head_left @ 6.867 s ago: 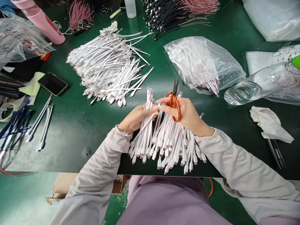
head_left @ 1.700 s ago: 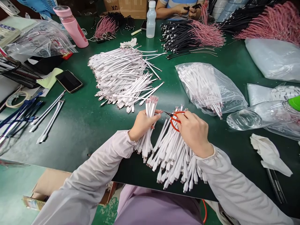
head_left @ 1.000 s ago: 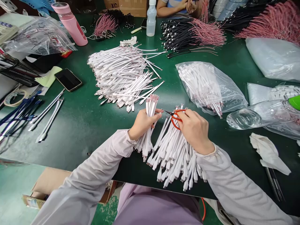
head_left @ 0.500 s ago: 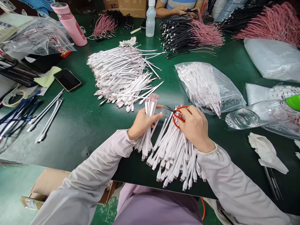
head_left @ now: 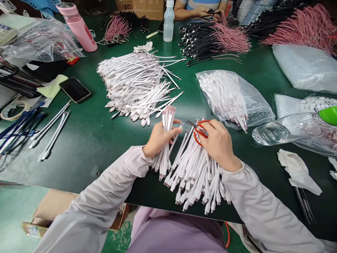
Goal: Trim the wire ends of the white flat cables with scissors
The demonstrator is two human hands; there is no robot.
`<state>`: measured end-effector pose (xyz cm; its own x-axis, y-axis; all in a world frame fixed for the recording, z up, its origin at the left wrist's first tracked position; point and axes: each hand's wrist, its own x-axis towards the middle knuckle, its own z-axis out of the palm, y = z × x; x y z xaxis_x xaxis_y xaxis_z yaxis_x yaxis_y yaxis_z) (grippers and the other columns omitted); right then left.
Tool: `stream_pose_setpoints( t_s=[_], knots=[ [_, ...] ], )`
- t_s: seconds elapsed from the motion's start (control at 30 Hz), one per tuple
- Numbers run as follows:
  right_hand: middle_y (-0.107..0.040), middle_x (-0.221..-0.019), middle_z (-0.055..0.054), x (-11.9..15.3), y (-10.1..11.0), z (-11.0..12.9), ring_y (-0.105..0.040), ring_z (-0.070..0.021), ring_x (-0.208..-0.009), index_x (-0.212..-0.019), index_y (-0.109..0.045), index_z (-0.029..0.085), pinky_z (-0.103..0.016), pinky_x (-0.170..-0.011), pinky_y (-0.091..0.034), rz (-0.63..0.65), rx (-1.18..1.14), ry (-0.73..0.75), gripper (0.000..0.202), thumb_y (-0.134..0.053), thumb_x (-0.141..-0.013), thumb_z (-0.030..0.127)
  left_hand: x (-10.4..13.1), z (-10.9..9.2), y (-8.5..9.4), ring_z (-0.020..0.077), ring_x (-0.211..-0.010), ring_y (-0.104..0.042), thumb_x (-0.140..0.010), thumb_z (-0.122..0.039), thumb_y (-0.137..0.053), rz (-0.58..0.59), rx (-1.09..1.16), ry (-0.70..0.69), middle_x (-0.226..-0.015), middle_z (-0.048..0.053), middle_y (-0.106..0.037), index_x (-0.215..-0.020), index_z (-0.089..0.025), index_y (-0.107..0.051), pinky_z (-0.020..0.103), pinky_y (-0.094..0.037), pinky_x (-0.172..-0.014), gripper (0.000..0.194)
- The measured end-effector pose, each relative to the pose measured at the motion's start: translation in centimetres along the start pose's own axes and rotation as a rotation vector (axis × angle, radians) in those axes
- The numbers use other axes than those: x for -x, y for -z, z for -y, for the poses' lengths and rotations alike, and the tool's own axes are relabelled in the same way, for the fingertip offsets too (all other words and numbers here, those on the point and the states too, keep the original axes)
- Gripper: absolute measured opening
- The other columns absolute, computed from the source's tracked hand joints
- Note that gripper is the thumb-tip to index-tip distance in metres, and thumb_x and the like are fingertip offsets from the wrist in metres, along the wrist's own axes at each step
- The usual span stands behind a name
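My left hand [head_left: 159,137] is closed round a bundle of white USB cables [head_left: 163,158], their stripped wire ends pointing up. Between its thumb and fingers a single cable stands a little apart from the bundle, its wires fanned out. My right hand [head_left: 219,143] grips small scissors [head_left: 201,129] with orange handles, the dark blades pointing left toward that cable's end. Below the right hand a spread of white cables [head_left: 196,172] lies at the table's front edge, plugs toward me. Farther back is a larger heap of white cables [head_left: 137,82].
Bagged white cables [head_left: 226,91] and a clear bottle [head_left: 289,128] lie to the right. A phone [head_left: 75,89] and loose cables [head_left: 54,135] are at left. Across the green table [head_left: 105,147], a person's hands [head_left: 207,12] work behind black cables [head_left: 197,40]. A pink bottle [head_left: 79,28] stands back left.
Hardly anything differs. Both hands keep their hold on the cables and scissors, and the whole view has shifted very slightly.
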<state>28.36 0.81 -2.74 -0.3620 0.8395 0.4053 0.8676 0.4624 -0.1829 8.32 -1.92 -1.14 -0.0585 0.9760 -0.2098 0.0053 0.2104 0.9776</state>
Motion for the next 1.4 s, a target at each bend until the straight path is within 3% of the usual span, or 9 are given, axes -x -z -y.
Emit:
stream_pose_setpoints(
  t_s=[0.13, 0.2, 0.27, 0.37, 0.53, 1.07, 1.4],
  knots=[
    [-0.061, -0.084, -0.005, -0.3, 1.8, 0.7, -0.060, -0.0207, -0.077, -0.104, -0.067, 0.019, -0.035, -0.073, -0.048, 0.134, -0.542, -0.220, 0.021, -0.058, -0.088, 0.031, 0.0, -0.1, 0.0, 0.0051, -0.044, -0.043, -0.076, -0.027, -0.075, -0.022, -0.010, -0.009, -0.064, -0.001, -0.061, -0.099, -0.013, -0.072, 0.017, -0.039, -0.039, 0.028],
    [-0.057, -0.074, 0.000, -0.3, 3.0, 1.5, -0.060, -0.0179, -0.070, -0.107, -0.063, 0.021, -0.034, -0.072, -0.052, 0.358, -0.954, -0.310, 0.033, -0.057, -0.090, 0.048, -0.1, -0.1, 0.0, 0.0049, -0.042, -0.043, -0.077, -0.026, -0.073, -0.038, -0.015, -0.025, -0.064, -0.001, -0.062, -0.097, -0.013, -0.073, 0.018, -0.039, -0.038, 0.024],
    [-0.053, -0.064, 0.003, 0.0, 3.9, 2.7, -0.058, -0.0156, -0.061, -0.098, -0.061, 0.021, -0.034, -0.068, -0.054, 0.615, -1.285, -0.358, 0.037, -0.058, -0.088, 0.057, -0.1, 0.0, 0.1, 0.0051, -0.041, -0.044, -0.077, -0.026, -0.072, -0.049, -0.031, -0.040, -0.066, 0.000, -0.064, -0.096, -0.013, -0.074, 0.018, -0.039, -0.038, 0.022],
    [-0.049, -0.052, 0.006, 0.6, 4.0, 4.4, -0.049, -0.0112, -0.047, -0.075, -0.055, 0.020, -0.029, -0.054, -0.052, 0.806, -1.478, -0.451, 0.033, -0.066, -0.084, 0.050, -0.2, 0.3, 0.1, 0.0059, -0.040, -0.046, -0.077, -0.028, -0.072, -0.065, -0.071, -0.062, -0.062, -0.001, -0.062, -0.094, -0.013, -0.074, 0.018, -0.039, -0.038, 0.022],
    [-0.048, -0.047, 0.007, 0.9, 2.8, 5.3, -0.047, -0.0100, -0.041, -0.071, -0.056, 0.019, -0.026, -0.045, -0.048, 0.785, -1.502, -0.556, 0.028, -0.069, -0.082, 0.042, -0.2, 0.6, 0.1, 0.0062, -0.040, -0.046, -0.077, -0.029, -0.071, -0.075, -0.095, -0.091, -0.061, -0.001, -0.061, -0.094, -0.013, -0.073, 0.018, -0.038, -0.037, 0.023],
    [-0.051, -0.044, 0.006, 1.0, 2.4, 5.9, -0.050, -0.0105, -0.040, -0.073, -0.057, 0.018, -0.025, -0.046, -0.048, 0.733, -1.450, -0.667, 0.025, -0.068, -0.081, 0.038, 0.1, 0.2, -0.1, 0.0069, -0.039, -0.044, -0.079, -0.026, -0.068, -0.057, -0.108, -0.100, -0.049, -0.006, -0.050, -0.095, -0.015, -0.071, 0.018, -0.038, -0.039, 0.020],
    [-0.048, -0.046, 0.007, 1.6, 1.6, 6.5, -0.048, -0.0102, -0.038, -0.074, -0.058, 0.019, -0.025, -0.044, -0.047, 0.648, -1.521, -0.639, 0.025, -0.066, -0.084, 0.040, 0.5, -0.2, -0.3, 0.0067, -0.040, -0.046, -0.079, -0.023, -0.066, -0.057, -0.147, -0.101, -0.060, -0.002, -0.062, -0.098, -0.014, -0.071, 0.019, -0.038, -0.040, 0.021]
  ],
)
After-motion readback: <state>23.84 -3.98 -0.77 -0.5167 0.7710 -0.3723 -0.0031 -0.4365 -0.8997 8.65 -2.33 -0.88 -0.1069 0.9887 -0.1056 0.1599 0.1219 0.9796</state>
